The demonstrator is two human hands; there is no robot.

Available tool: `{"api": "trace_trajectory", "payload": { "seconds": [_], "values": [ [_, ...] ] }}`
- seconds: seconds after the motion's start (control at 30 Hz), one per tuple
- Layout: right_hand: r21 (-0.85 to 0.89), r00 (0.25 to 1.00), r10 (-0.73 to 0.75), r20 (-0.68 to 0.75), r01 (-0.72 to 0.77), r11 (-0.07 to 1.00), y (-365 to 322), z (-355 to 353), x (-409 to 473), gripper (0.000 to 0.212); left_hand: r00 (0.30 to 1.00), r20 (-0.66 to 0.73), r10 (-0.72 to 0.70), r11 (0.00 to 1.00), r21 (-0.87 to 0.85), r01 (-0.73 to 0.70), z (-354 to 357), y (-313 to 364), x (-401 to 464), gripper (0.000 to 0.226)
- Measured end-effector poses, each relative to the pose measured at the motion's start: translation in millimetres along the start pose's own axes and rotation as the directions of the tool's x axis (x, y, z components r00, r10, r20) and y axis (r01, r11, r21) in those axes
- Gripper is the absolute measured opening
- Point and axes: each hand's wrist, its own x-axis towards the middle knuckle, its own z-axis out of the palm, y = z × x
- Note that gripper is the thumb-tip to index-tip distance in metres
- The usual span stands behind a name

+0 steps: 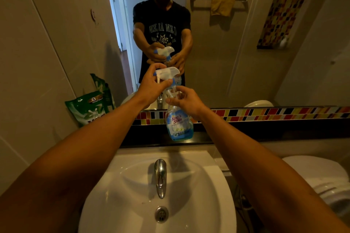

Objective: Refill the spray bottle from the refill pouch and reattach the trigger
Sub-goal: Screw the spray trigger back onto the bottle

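Note:
A clear spray bottle (179,126) with a blue "King's Stella" label stands on the dark ledge behind the sink, with blue liquid in its lower part. My right hand (186,101) grips its neck and shoulder. My left hand (153,83) holds the white trigger head (167,73) just above the bottle's neck; whether it is screwed on or lifted off I cannot tell. A green refill pouch (89,107) leans against the left wall on the ledge.
A white sink (132,191) with a chrome tap (160,176) lies below my arms. The mirror (236,53) ahead reflects a person and a towel rail. A strip of coloured tiles (274,112) runs under it. A white toilet (320,178) stands at the right.

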Motion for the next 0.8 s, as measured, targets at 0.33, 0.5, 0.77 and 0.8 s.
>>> {"api": "trace_trajectory", "payload": {
  "seconds": [0.33,0.5,0.77,0.8],
  "values": [
    [0.026,0.999,-0.020,0.026,0.020,0.999,-0.2,2.9,-0.6,0.039,1.000,-0.011,0.006,1.000,-0.016,-0.006,-1.5,-1.7,3.4,0.053],
    [0.067,0.998,0.004,0.070,-0.009,0.998,1.1,1.2,-1.6,0.044,1.000,0.021,-0.010,0.999,-0.038,0.011,-5.2,-3.2,3.4,0.054],
    [0.115,0.996,0.020,0.090,-0.031,0.993,4.4,2.0,-6.2,0.047,0.997,0.062,-0.043,0.999,-0.029,0.045,-7.4,0.0,-0.2,0.050],
    [0.113,0.996,0.023,0.084,-0.032,0.993,5.1,2.5,-6.2,0.048,0.997,0.063,-0.042,0.999,-0.023,0.043,-6.3,0.1,-1.4,0.050]
  ]
}}
